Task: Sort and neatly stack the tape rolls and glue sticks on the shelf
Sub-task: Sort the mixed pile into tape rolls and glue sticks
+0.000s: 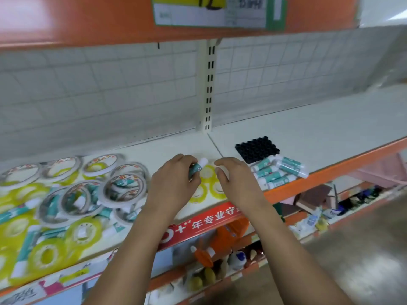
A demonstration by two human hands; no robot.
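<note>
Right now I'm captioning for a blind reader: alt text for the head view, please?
Over a white shelf, the left hand grips a teal glue stick; the right hand hovers above small yellow tape rolls. Mixed tape rolls and glue sticks lie jumbled at left; a glue-stick pile and black tray sit at right.
</note>
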